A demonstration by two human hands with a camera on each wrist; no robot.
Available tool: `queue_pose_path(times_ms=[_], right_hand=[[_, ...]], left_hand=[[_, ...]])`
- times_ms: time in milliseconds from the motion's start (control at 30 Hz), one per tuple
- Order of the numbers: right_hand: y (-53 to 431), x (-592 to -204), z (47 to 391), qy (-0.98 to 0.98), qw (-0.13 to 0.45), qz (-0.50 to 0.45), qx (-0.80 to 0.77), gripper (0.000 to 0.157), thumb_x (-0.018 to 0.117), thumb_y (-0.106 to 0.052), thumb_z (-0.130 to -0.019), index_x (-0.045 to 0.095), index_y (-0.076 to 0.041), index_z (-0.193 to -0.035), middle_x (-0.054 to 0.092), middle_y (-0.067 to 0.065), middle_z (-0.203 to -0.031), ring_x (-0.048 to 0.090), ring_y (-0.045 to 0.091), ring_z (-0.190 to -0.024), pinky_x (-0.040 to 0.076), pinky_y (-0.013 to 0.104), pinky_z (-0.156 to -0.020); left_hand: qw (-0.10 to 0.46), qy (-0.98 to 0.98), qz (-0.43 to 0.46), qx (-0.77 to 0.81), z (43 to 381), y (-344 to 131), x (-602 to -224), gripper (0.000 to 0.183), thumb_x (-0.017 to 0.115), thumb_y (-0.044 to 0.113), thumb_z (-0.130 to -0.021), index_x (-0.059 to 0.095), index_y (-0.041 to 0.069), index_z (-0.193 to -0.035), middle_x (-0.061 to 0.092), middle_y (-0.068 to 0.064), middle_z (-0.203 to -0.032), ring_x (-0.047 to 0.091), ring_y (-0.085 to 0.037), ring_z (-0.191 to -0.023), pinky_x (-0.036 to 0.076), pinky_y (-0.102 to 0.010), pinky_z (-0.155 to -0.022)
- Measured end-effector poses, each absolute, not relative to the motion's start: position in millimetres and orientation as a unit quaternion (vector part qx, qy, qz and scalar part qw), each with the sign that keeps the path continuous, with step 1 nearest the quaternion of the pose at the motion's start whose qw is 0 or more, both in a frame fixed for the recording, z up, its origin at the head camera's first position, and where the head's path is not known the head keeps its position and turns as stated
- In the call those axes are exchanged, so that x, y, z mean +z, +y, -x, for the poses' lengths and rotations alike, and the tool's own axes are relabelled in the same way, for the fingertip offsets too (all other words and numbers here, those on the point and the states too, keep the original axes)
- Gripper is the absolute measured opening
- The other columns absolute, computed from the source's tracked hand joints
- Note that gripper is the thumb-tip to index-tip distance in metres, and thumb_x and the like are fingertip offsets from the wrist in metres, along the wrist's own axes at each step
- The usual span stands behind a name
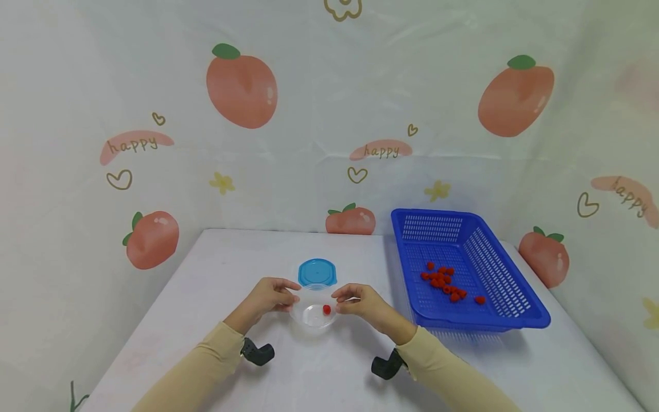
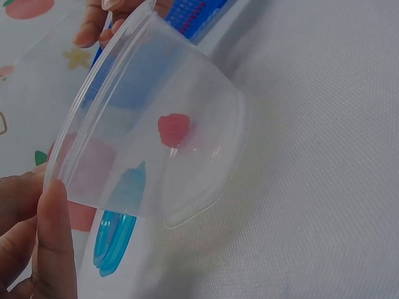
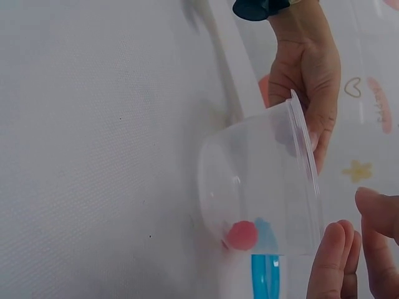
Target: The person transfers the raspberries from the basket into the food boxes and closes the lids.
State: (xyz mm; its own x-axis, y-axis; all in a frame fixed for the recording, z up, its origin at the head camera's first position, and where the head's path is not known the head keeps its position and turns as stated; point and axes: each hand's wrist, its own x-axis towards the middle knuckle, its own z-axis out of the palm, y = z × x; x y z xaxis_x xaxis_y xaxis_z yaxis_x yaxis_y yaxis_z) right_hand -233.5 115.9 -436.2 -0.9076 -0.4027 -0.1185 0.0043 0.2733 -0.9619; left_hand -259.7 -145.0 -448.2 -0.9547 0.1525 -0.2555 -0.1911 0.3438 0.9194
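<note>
A clear plastic bowl (image 1: pixel 315 317) stands at the middle of the white table, with one red raspberry (image 1: pixel 326 309) inside, toward its right side. My left hand (image 1: pixel 271 296) pinches the bowl's left rim between thumb and fingers, as the left wrist view shows. On the opposite side is my right hand (image 1: pixel 364 304), its fingertips close to the right rim and its thumb apart from them. Whether those fingertips touch the rim is hard to tell. Just behind the bowl lies a blue lid (image 1: pixel 317 271), partly seen through the plastic in both wrist views.
A blue slotted basket (image 1: pixel 515 320) sits to the right with several raspberries (image 1: pixel 437 280) loose on its floor. Behind the white table (image 1: pixel 247 252) hangs a cloth (image 1: pixel 309 114) printed with fruit. Each wrist wears a dark device (image 1: pixel 257 352).
</note>
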Motion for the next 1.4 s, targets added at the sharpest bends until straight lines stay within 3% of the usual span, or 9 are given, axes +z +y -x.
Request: queue_pose_path(times_ms=[467,767,900,1100,1400], right_hand=[[133.2,-421.1,224.7,0.778,0.169,0.166,-0.583,0.038,0.066,-0.018,-0.092,0.057,0.004,-0.122,0.059,0.022,-0.123,0.061,0.026,-0.109,0.051,0.042,-0.097],[161.8,-389.8,219.5,0.770,0.158,0.164,-0.596,0.041,0.067,-0.023,-0.091,0.055,-0.001,-0.123,0.059,0.014,-0.124,0.058,0.028,-0.117,0.048,0.042,-0.102],[177.9,-372.8,222.2,0.761,0.132,0.172,-0.612,0.043,0.067,-0.020,-0.091,0.053,0.002,-0.126,0.057,0.013,-0.124,0.055,0.032,-0.120,0.049,0.036,-0.100],[206.3,-350.2,229.4,0.749,0.074,0.186,-0.632,0.038,0.064,-0.012,-0.093,0.052,0.002,-0.126,0.059,-0.001,-0.119,0.058,0.018,-0.116,0.050,0.022,-0.094],[257.4,-332.4,253.8,0.737,0.012,0.174,-0.653,0.029,0.059,-0.010,-0.096,0.055,-0.014,-0.124,0.060,-0.007,-0.115,0.062,0.005,-0.104,0.051,0.017,-0.089]], left_hand=[[0.147,0.808,0.016,0.570,258.8,-143.0,-446.4,0.028,0.075,0.007,-0.082,0.069,0.003,-0.109,0.065,-0.007,-0.079,0.060,-0.015,-0.064,0.058,-0.026,-0.065],[0.149,0.808,0.015,0.569,259.8,-143.6,-447.3,0.028,0.075,0.008,-0.082,0.069,0.003,-0.109,0.065,-0.008,-0.079,0.060,-0.016,-0.064,0.058,-0.026,-0.065],[0.149,0.810,0.013,0.567,260.2,-144.5,-448.0,0.029,0.076,0.009,-0.082,0.069,0.003,-0.109,0.065,-0.008,-0.079,0.060,-0.016,-0.064,0.058,-0.026,-0.065],[0.149,0.810,0.013,0.567,259.8,-145.5,-447.0,0.029,0.076,0.010,-0.082,0.069,0.003,-0.109,0.065,-0.007,-0.080,0.060,-0.016,-0.065,0.058,-0.026,-0.066],[0.152,0.807,0.002,0.571,259.3,-145.5,-446.9,0.029,0.074,0.007,-0.083,0.068,0.002,-0.111,0.067,-0.006,-0.079,0.060,-0.015,-0.065,0.057,-0.026,-0.065]])
